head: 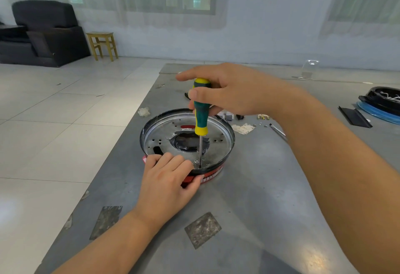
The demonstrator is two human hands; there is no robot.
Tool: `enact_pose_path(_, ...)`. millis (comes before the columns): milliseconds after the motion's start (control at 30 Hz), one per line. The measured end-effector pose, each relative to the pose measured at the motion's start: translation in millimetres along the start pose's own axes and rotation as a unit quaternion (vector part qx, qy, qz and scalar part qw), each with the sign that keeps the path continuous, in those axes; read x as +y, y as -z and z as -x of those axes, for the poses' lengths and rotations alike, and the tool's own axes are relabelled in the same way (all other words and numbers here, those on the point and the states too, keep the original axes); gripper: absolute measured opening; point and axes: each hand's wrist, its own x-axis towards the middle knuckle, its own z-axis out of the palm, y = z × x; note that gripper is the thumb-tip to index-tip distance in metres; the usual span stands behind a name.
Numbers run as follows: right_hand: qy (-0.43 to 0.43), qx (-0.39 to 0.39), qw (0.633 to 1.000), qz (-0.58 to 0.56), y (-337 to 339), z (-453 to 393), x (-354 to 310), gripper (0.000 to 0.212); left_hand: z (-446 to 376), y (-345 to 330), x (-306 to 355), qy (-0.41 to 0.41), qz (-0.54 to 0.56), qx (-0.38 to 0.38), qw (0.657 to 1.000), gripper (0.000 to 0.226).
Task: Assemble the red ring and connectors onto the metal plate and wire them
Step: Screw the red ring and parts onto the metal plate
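A round metal plate [218, 137] with a black rim lies on the grey table, with the red ring [213, 175] showing beneath its near edge. My right hand [229, 92] grips a green and yellow screwdriver [201, 111] held upright, its tip down by a screw [196, 161] at the plate's near edge. My left hand [171, 176] grips the near rim of the plate and ring, fingers on the plate, thumb on the red ring.
Small brass connectors [263, 117], loose screws and a second tool [278, 132] lie right of the plate. Black parts and a blue ring [381, 109] sit at the far right. The table's left edge [121, 144] drops to a tiled floor.
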Motion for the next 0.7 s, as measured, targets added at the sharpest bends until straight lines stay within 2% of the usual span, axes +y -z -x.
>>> enact_pose_path(33, 0.006, 0.033, 0.998, 0.047, -1, 1, 1, 0.023, 0, -1, 0, -0.001, 0.001, 0.002, 1.000, 0.031)
enact_pose_path(100, 0.008, 0.108, 0.984, 0.141, -8, 3, 3, 0.041, 0, -1, -1, 0.000, 0.001, 0.002, 1.000, 0.031)
enact_pose_path(167, 0.014, 0.123, 0.973, 0.193, -13, 1, 1, 0.047, 1, -2, 0, 0.001, 0.003, 0.003, 1.000, 0.031)
enact_pose_path(233, -0.011, 0.072, 0.987, 0.146, -10, -1, -3, 0.039, 1, -2, -1, 0.000, 0.002, 0.003, 1.000, 0.031)
enact_pose_path(333, -0.046, 0.001, 0.996, -0.071, 2, 0, -4, 0.035, 1, -1, -1, 0.001, 0.004, -0.003, 1.000, 0.031)
enact_pose_path(367, -0.033, 0.000, 0.996, -0.087, 1, 1, -2, 0.030, 0, 0, 0, 0.002, 0.004, -0.005, 1.000, 0.031)
enact_pose_path(433, 0.005, 0.062, 0.998, 0.007, -5, 1, 2, 0.021, 0, 0, 0, 0.003, 0.003, -0.010, 1.000, 0.031)
enact_pose_path(500, 0.018, 0.131, 0.976, 0.172, -12, -1, 4, 0.033, 0, 1, 0, 0.004, 0.004, -0.011, 1.000, 0.031)
enact_pose_path(533, 0.015, 0.144, 0.966, 0.216, -15, -2, 4, 0.038, -1, 2, 0, 0.006, 0.005, -0.013, 1.000, 0.031)
enact_pose_path(567, 0.007, 0.127, 0.969, 0.214, -16, -3, 4, 0.037, -1, 2, 0, 0.007, 0.007, -0.016, 1.000, 0.031)
enact_pose_path(633, -0.022, 0.044, 0.996, 0.074, -13, -3, 2, 0.028, -1, 2, 1, 0.008, 0.009, -0.019, 1.000, 0.030)
enact_pose_path(700, -0.033, -0.027, 0.997, -0.069, -2, 2, 0, 0.046, -1, 2, 1, 0.007, 0.011, -0.019, 1.000, 0.029)
